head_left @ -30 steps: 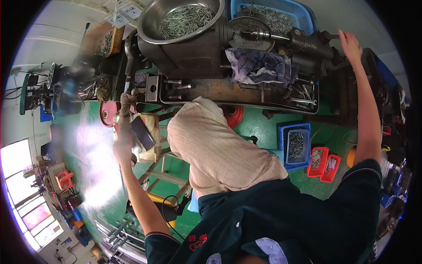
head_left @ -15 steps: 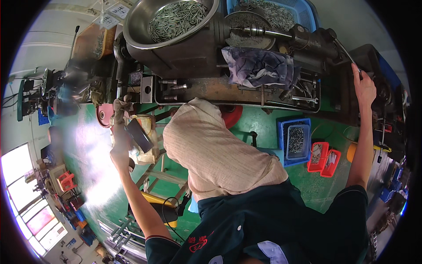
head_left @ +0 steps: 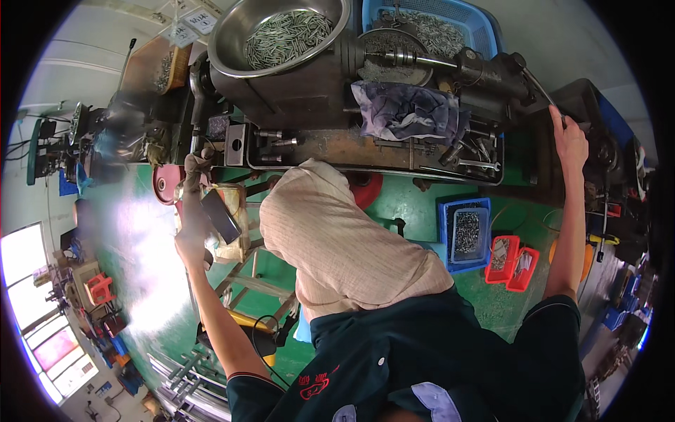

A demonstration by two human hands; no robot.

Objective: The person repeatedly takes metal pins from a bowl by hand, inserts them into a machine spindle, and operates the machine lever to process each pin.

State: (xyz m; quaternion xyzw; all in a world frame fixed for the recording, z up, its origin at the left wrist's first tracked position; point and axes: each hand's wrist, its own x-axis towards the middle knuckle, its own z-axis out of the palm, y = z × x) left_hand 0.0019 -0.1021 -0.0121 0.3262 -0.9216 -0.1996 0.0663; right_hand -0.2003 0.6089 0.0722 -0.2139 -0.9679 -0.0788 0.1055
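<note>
Fingers, right hand (head_left: 572, 146): clasping the steel lever (head_left: 540, 87) near its outer end.
Fingers, left hand (head_left: 190, 246): lying at the lower end of the wrapped bar (head_left: 193, 200), showing too blurred to tell whether clenched.
Lever, place: jutting from the right end of the machine (head_left: 493, 76), slanting toward the person.
Lever, change: angling nearer than a second ago, when pointing sideways; suggesting a pull, probably working the shaft (head_left: 439, 61).
Steel bowl (head_left: 228, 41): numbering one, holding pins (head_left: 290, 36) too many to count.
Blue baskets (head_left: 485, 34): numbering two, sitting behind the shaft and inside the floor crate (head_left: 444, 235).
Red trays (head_left: 498, 276): numbering two, lying beside the crate.
</note>
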